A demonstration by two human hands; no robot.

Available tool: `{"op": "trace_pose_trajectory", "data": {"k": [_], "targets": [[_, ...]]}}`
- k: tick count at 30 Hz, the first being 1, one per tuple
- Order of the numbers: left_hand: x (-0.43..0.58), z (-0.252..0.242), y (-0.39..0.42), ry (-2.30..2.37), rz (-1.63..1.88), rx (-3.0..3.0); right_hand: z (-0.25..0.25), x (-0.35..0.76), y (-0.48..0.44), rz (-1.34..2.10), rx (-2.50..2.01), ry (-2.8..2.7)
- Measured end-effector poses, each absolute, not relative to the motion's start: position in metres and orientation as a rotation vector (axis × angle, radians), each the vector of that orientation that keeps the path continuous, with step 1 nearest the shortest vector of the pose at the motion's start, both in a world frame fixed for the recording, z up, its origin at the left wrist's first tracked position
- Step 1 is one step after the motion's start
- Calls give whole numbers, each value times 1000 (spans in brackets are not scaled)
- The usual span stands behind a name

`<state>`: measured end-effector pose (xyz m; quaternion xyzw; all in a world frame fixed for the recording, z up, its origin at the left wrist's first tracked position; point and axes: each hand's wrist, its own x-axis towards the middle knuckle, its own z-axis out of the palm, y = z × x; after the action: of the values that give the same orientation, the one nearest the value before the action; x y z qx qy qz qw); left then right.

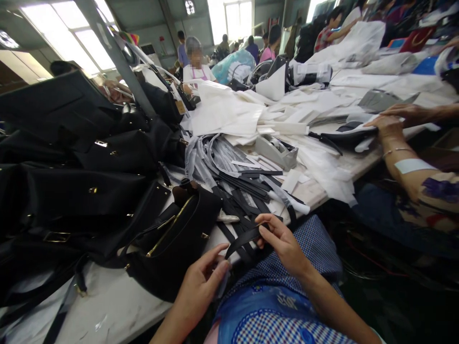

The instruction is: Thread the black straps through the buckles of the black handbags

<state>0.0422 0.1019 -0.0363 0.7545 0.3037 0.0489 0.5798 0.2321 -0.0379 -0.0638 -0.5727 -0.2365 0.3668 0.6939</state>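
A short black strap (244,238) spans the gap between my two hands, just above the table's front edge. My left hand (211,272) pinches its near end, with a bit of clear plastic showing beneath the fingers. At the other end my right hand (274,233) grips the strap between thumb and fingers, near a small gold-coloured spot. To the left of my hands stands a black handbag (193,222) with an open gold zipper. Behind my hands lies a pile of black straps (247,184), some wrapped in clear plastic.
Several black bags (82,196) crowd the left side. A grey tape dispenser (276,152) stands beyond the straps, before heaped white sheets (229,110). On the right, a co-worker's hands (389,126) rest on a black piece. Other people are farther back.
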Motion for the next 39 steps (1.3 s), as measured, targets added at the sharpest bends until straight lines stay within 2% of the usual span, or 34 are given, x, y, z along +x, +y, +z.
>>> {"op": "trace_pose_trajectory", "data": {"k": [6, 15, 21, 26, 30, 34, 39], "targets": [[46, -35, 101, 720, -45, 1333, -64, 235, -42, 767, -1363, -611], [50, -25, 101, 751, -32, 1433, -72, 238, -35, 796, -1435, -546], [48, 2, 101, 706, -78, 1382, -48, 227, -17, 895, -1342, -743], [36, 49, 127, 738, 96, 1426, -23, 244, 32, 694, -1262, -972], [24, 81, 153, 924, 362, 1736, -23, 266, 92, 471, -1366, -1296], [17, 61, 157, 1086, 540, 2319, -34, 272, 128, 495, -1353, -1516], [2, 7, 172, 1112, 380, 2685, -34, 255, 119, 416, -1411, -1425]]}}
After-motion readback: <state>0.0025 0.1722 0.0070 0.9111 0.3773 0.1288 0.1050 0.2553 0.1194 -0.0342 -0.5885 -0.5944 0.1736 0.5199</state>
